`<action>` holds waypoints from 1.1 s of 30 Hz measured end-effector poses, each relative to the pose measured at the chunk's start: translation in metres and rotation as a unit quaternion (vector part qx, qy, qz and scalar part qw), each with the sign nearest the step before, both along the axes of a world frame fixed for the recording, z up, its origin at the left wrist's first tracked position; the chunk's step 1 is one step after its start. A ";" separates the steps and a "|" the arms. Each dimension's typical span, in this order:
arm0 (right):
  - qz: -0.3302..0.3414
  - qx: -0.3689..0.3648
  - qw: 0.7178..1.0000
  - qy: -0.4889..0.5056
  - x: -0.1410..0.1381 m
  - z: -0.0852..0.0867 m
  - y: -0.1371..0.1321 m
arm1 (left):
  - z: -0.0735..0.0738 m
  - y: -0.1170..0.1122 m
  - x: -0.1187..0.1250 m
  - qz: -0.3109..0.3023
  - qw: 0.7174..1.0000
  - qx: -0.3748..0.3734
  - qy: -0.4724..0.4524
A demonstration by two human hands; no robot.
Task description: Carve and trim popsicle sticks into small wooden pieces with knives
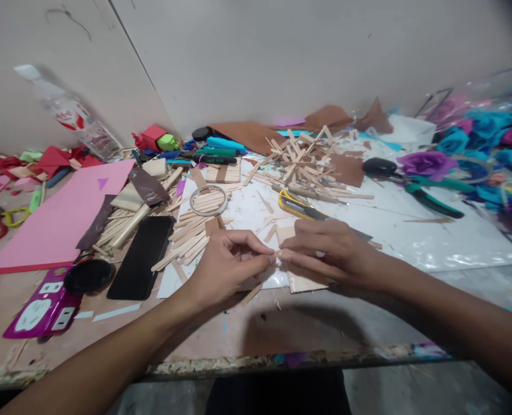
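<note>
My left hand (230,262) and my right hand (336,248) meet above the table, fingertips almost touching. Between them they pinch a small piece of wooden craft stick (278,253), mostly hidden by the fingers. Under my right hand lies a thin square of pale wood (304,284). Just beyond that hand is a yellow utility knife (298,206), its far end partly covered by the fingers. Flat craft sticks (190,239) are fanned out beside my left hand, with a roll of tape (208,200) lying on some of them.
A heap of craft sticks (296,155) sits at the back, near green-handled pliers (432,199). On the left are a black phone (141,259), pink paper (65,216), a purple case (44,305) and a plastic bottle (80,121). Crepe-paper flowers (467,138) crowd the right.
</note>
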State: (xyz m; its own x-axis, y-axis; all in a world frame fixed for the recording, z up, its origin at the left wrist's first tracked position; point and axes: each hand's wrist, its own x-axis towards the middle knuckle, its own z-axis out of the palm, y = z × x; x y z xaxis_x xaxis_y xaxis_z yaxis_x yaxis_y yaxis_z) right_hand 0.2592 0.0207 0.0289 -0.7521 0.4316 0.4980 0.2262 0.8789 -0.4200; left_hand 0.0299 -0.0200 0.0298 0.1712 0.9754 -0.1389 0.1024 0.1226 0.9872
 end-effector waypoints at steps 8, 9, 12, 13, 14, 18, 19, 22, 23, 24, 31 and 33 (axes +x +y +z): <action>-0.001 -0.030 1.000 0.010 0.000 -0.001 -0.001 | 0.000 0.002 -0.001 -0.012 1.000 0.014 0.005; 0.000 -0.031 0.999 0.014 0.000 -0.002 -0.001 | 0.000 0.003 -0.001 -0.013 1.000 0.016 0.006; 0.006 -0.033 0.999 0.028 0.001 -0.004 0.002 | 0.000 0.004 -0.002 -0.018 1.000 0.013 0.000; 0.007 -0.032 0.999 0.032 0.001 -0.005 0.002 | 0.001 0.005 -0.003 -0.019 1.000 0.008 -0.002; 0.007 -0.032 0.999 0.033 0.001 -0.005 0.003 | 0.001 0.005 -0.003 -0.019 1.000 0.003 -0.004; 0.008 -0.040 0.999 0.032 0.001 -0.004 0.005 | 0.000 0.005 -0.003 -0.017 1.000 -0.013 -0.012; 0.007 -0.043 0.999 0.032 0.001 -0.004 0.005 | 0.000 0.005 -0.003 -0.017 1.000 -0.016 -0.015; 0.002 -0.055 0.998 0.029 0.002 -0.004 0.006 | 0.001 0.005 -0.002 -0.013 0.999 -0.020 -0.032; 0.001 -0.058 0.998 0.029 0.002 -0.005 0.006 | 0.002 0.005 -0.002 -0.010 0.999 -0.023 -0.036; -0.001 -0.060 0.998 0.030 0.002 -0.005 0.006 | 0.002 0.005 -0.002 -0.007 0.999 -0.026 -0.038; -0.002 -0.051 0.998 0.025 0.002 -0.005 0.005 | 0.001 0.005 -0.003 -0.010 0.999 -0.035 -0.033; -0.001 -0.051 0.998 0.023 0.002 -0.005 0.005 | 0.002 0.005 -0.002 -0.007 0.999 -0.042 -0.030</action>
